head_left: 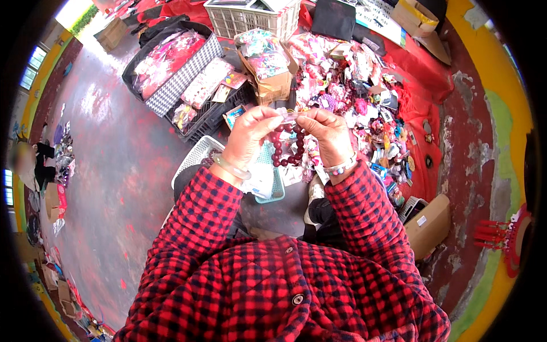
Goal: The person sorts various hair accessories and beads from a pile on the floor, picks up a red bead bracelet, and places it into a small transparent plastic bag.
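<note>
Dark red round beads strung as a bracelet [277,152] hang in a loop between my two hands, in front of my chest. Above them is a piece of clear plastic [290,117], perhaps the top of a small bag around the beads; I cannot tell for certain. Thumb and fingertips of my left hand [244,139] pinch its left side. On its right side, my right hand [330,137] pinches in the same way. Below the beads stands a light blue plastic basket [277,188] with white packaging in it, partly hidden by my left hand and wrist.
A white basket [196,153] stands by my left wrist. Beyond are a black crate [200,124], a houndstooth box [185,71] of packaged goods and a cardboard box [272,88]. A heap of hair accessories [364,102] covers red cloth at right. An open carton [430,225] lies near my right elbow.
</note>
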`<action>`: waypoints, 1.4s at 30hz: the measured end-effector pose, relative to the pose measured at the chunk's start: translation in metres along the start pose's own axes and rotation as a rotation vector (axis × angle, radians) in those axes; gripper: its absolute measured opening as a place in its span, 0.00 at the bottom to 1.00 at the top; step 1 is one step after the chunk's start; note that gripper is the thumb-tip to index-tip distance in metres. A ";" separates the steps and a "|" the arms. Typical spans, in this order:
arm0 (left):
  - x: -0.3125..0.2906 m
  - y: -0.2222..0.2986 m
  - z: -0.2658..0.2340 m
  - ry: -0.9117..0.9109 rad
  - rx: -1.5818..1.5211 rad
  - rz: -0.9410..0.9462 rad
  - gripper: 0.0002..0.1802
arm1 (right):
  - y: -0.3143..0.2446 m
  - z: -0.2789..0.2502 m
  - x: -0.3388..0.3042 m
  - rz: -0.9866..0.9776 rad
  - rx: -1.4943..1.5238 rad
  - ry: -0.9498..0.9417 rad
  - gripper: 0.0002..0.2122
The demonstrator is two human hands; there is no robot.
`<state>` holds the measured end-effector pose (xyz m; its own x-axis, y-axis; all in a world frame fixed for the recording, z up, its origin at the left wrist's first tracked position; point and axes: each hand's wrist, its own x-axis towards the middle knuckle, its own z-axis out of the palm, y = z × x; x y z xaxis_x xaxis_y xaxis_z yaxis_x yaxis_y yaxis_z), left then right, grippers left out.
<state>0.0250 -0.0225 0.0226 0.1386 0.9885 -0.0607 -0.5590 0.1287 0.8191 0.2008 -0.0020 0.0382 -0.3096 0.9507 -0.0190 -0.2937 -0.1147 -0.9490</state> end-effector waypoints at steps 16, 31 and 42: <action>-0.009 0.000 0.007 -0.014 0.195 0.077 0.02 | 0.008 0.018 -0.010 -0.105 0.074 -0.022 0.04; -0.004 0.000 -0.007 0.091 0.143 0.057 0.11 | 0.006 0.014 0.001 0.068 0.326 0.057 0.10; -0.006 -0.004 -0.009 0.024 0.177 0.020 0.09 | 0.018 0.008 -0.001 0.072 0.199 0.010 0.04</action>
<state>0.0184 -0.0285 0.0145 0.1081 0.9926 -0.0553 -0.4082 0.0950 0.9079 0.1885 -0.0076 0.0241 -0.3271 0.9408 -0.0886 -0.4440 -0.2357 -0.8645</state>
